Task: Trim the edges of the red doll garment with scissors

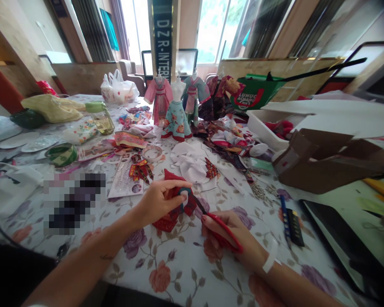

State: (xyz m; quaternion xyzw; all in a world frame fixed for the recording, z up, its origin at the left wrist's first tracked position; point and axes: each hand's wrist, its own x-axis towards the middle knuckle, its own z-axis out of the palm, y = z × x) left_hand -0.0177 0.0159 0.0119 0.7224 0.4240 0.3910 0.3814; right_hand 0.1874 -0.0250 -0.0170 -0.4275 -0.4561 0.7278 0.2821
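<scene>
Along the near side of a table (152, 262) spread with a rose-printed cloth, both of the person's hands are at work low in the middle of the view. The left hand (156, 199) has its grip closed in a pinch, thumb pressed against fingers, on a red patterned cloth piece (166, 222) with a teal edge and a small white patch under the thumb; the piece lies directly beneath that hand. The right hand (232, 224) wraps its grip round the handles of red-handled scissors (217, 224), whose dark blades point at the cloth's right edge; whether they touch it I cannot tell. A white strip (270, 256) circles the right wrist.

Off to the right lie a blue pen (284, 217), a slim black case (296, 229) beside it, and a dark tablet (334, 245). Just beyond the hands sits a crumpled white cloth (188, 160), with a roll of clear tape (152, 152) to its left. A green tape roll (62, 154) lies farther left, a brown cardboard box (326, 160) well to the right.

Farther back, small dress forms stand upright: one in a pink robe (160, 102), one in a blue floral skirt (176, 121), one in a grey-green robe (192, 91). Behind them rise a lettered column (164, 38) and bright windows (214, 30).
</scene>
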